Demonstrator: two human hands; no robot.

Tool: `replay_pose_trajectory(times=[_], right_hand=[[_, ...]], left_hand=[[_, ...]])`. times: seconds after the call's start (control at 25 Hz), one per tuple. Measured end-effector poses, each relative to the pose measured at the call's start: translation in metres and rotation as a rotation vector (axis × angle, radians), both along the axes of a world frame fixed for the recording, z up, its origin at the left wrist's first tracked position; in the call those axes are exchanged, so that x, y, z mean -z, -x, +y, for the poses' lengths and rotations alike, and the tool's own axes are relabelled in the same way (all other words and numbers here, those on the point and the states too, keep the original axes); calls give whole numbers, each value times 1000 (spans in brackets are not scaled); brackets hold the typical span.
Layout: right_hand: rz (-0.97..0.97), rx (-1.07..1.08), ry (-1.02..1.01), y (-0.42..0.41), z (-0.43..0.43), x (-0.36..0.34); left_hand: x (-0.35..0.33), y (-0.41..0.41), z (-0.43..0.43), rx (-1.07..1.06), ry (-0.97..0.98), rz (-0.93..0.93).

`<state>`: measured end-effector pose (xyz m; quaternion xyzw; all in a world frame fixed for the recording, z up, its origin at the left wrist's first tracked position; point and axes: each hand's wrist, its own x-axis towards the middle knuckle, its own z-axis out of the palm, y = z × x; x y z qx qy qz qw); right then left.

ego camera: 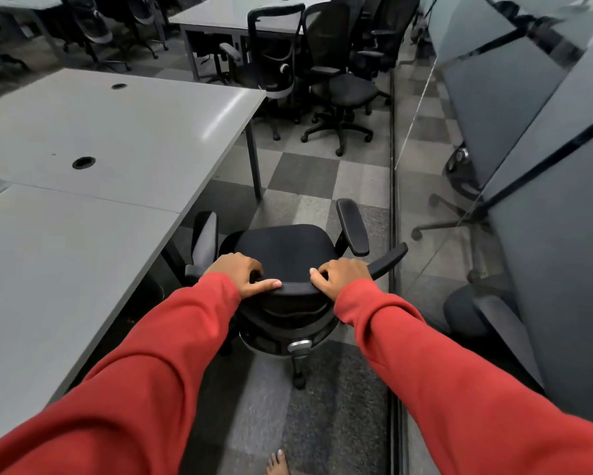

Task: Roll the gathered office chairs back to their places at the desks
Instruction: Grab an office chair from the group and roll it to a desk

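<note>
Red fabric sleeves point(151, 371) are being held out over the aisle, and the top rail of the black mesh-backed office chair point(285, 248) is being gripped by the left hand point(238, 274) and right hand point(339, 277), fingers curled over it, just beside the grey rectangular desk point(117, 132) on chequered carpet point(305, 176).

Hands, two: left hand point(237, 274), right hand point(339, 277). Bare foot point(278, 462), one. Grey desks, three: near desk point(65, 286), middle desk point(134, 132), far desk point(237, 15). Cable holes point(83, 162) in middle desk, two. Office chairs: near chair point(285, 250), one; grouped chairs point(343, 87) ahead, at least three; far-left ones too dim to count.
</note>
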<state>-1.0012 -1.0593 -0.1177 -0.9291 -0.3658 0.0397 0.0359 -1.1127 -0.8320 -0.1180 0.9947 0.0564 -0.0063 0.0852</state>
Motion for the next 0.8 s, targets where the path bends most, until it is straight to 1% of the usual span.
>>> replay_pose_trajectory(times=[0.2, 0.36, 0.56, 0.68, 0.8], right_hand=[[-17, 21, -10, -61, 49, 1], [-31, -4, -21, -113, 71, 7], [-41, -96, -17, -194, 95, 9], [-55, -176, -11, -249, 108, 11], [-27, -258, -10, -297, 124, 10]], left_hand=[[-1, -57, 37, -92, -10, 51], [0, -101, 56, -150, 3, 112], [2, -163, 68, -237, 39, 199], [-2, -206, 69, -355, 87, 249], [-5, -241, 71, -485, 122, 275]])
